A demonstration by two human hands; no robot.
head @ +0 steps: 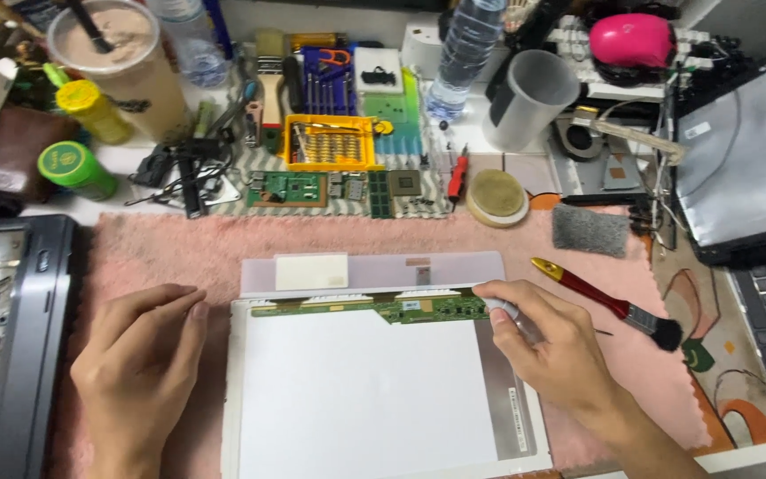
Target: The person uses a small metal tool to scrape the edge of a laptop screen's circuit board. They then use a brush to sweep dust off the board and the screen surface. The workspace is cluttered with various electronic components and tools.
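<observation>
Closely: right hand (553,350) fingers curled, thumb and forefinger pinched on a small grey object (500,308), its kind unclear, tip pressed at the right end of the green circuit strip (418,307). Strip's long axis runs left to right along the top edge of the white display panel (356,390). Left hand (139,364) lies palm down, fingers loosely spread, holding nothing, on the pink cloth (179,248) just beside the panel's left edge. Panel lies flat mid-cloth. Red-handled brush (609,304) lies right of the hand, bristles pointing lower right.
</observation>
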